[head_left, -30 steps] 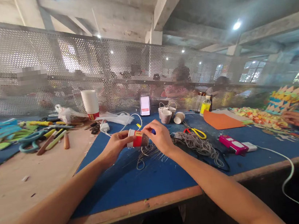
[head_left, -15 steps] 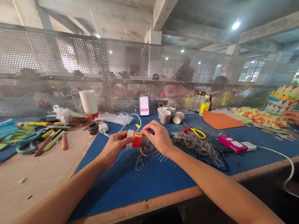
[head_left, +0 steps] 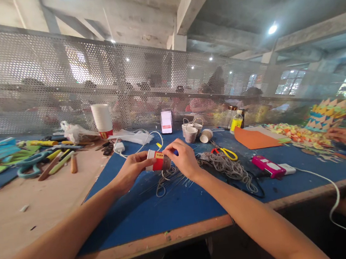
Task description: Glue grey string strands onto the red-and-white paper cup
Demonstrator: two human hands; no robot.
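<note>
At a blue-topped table (head_left: 152, 217) before a perforated screen (head_left: 141, 78), a left hand (head_left: 130, 169) grips a red-and-white cup (head_left: 158, 161), tipped sideways, between thumb and fingers above the near part of the table. The right hand (head_left: 183, 158) pinches at its gray-wrapped end; exactly what lies between the fingertips cannot be told. Gray cord (head_left: 229, 166) lies right of the cup, 1 phone (head_left: 166, 122) beyond it.

one held cup (head_left: 157, 161), one cup stack (head_left: 101, 117), one phone (head_left: 166, 122) and two pairs of scissors (head_left: 230, 154) show.
</note>
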